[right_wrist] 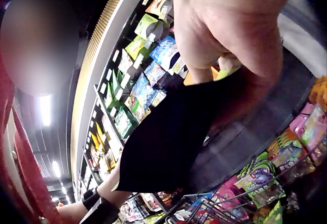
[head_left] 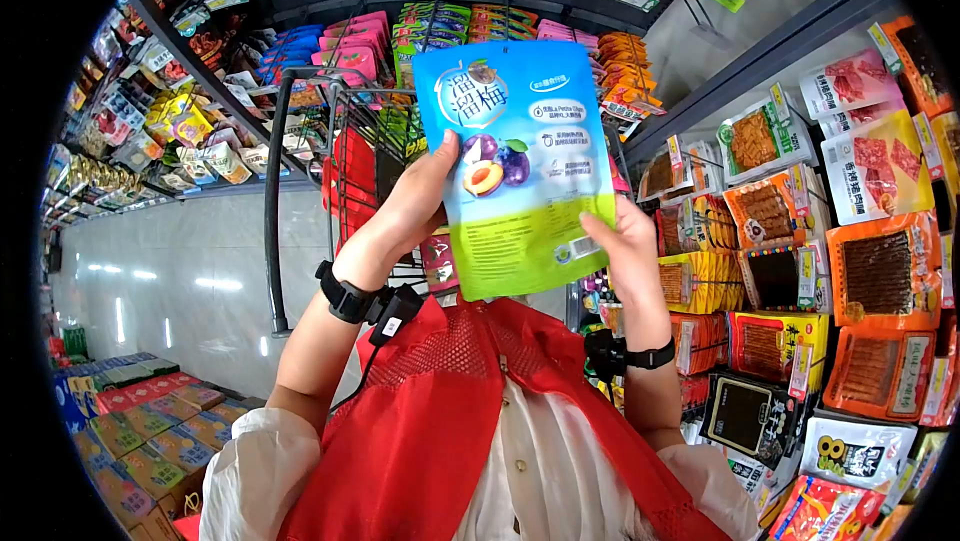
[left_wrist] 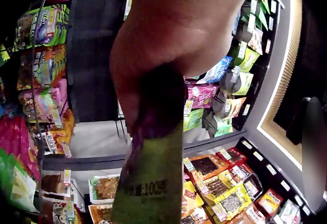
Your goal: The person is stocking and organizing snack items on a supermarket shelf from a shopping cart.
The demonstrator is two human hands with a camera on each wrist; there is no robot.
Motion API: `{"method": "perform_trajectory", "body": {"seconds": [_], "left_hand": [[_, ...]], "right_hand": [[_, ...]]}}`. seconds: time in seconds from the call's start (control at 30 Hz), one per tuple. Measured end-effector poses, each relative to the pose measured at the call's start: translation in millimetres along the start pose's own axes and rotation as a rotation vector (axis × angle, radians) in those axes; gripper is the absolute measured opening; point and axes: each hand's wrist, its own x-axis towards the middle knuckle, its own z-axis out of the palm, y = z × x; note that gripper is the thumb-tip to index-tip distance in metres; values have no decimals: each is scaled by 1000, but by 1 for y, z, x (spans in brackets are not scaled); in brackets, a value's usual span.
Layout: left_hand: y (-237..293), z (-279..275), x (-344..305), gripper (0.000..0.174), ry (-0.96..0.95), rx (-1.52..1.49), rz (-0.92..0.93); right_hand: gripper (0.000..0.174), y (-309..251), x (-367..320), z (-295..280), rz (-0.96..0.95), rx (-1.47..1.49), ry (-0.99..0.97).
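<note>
A blue and green snack bag [head_left: 530, 191] printed with plums is held up in front of the chest, its text-covered face toward the head camera. Along its left edge my left hand [head_left: 415, 196] grips it, thumb lying on the printed face. My right hand [head_left: 630, 246] pinches the lower right edge, thumb near the barcode. In the left wrist view the left hand [left_wrist: 168, 50] has the bag's side [left_wrist: 153, 183] below it. The bag [right_wrist: 163, 132] appears as a dark shape under the right hand [right_wrist: 235, 35] in the right wrist view. Most fingers are hidden behind it.
A wire cart [head_left: 350, 201] with a black handle [head_left: 275, 211] stands behind the bag, something red inside. Racks of packaged snacks [head_left: 880, 271] rise close on the right. More hanging bags [head_left: 180, 121] line the left shelf. Stacked boxes [head_left: 160, 431] sit at lower left beside grey floor [head_left: 180, 261].
</note>
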Motion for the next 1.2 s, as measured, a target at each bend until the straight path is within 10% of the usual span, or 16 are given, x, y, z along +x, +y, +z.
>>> {"method": "perform_trajectory", "body": {"seconds": [0.2,0.27,0.43,0.57,0.83,0.97,1.2], "left_hand": [[-12,-12,11,59,-306,70,10],[-10,-3,8,61,-325,66,7],[-37,4,35,52,-448,-265,-182],[-82,-19,58,28,32,-286,-452],[-99,-58,67,26,-45,-126,-397],[-85,-55,61,28,-90,11,-451],[-124,-55,76,32,-128,-204,-730]], "right_hand": [[7,-34,14,-11,-203,-149,286],[3,-41,17,-1,-497,-615,413],[13,-15,18,30,-918,-1212,45],[9,37,7,35,-735,-1220,-119],[46,65,17,-19,-307,-859,166],[44,80,13,-38,504,220,-170],[29,118,28,-49,739,86,26]]}}
